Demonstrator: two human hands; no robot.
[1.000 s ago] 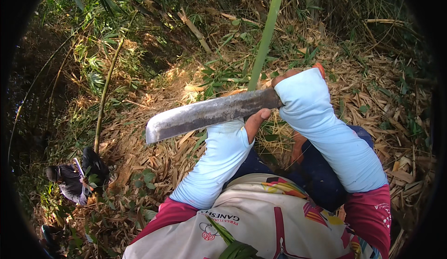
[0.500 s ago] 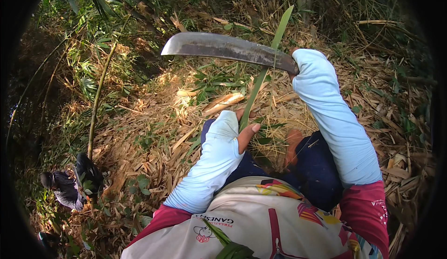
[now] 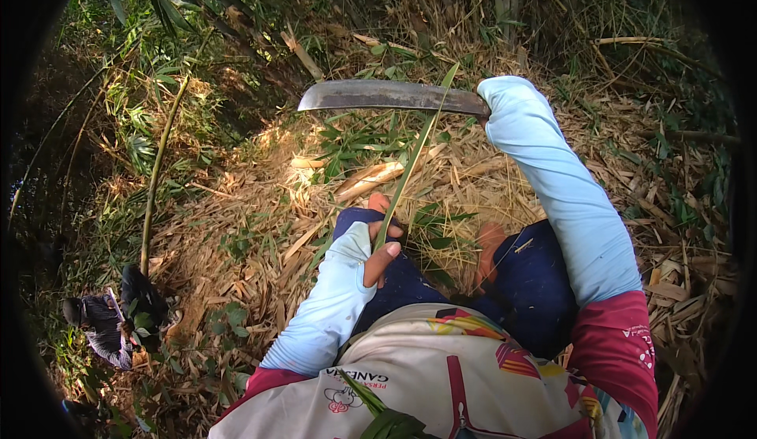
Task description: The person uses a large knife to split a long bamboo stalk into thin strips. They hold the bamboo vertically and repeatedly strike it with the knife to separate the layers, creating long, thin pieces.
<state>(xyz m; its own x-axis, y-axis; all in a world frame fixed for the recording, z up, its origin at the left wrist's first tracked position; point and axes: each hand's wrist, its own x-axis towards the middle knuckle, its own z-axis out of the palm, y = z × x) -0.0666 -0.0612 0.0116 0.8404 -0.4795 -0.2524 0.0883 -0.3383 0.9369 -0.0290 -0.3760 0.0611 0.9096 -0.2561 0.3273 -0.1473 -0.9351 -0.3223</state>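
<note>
Bamboo stalk, thin and green, rises slantwise from the left hand toward the machete blade above it, its cut tip showing just past the blade's upper edge. That left hand, in a pale blue sleeve that covers the palm, sits low on the stalk with the fingers curled round it and the thumb pressed against its near side. Across the upper part of the stalk lies the long grey blade, level, its curved tip pointing away to the left of the stalk. Right of the stalk, the right hand is at the blade's handle end, but the pale blue sleeve hides it, so I cannot tell how its fingers lie. Below the stalk are the person's dark blue trousers. Dry bamboo leaves cover the ground around the stalk, and a split pale cane piece lies just left of it.
</note>
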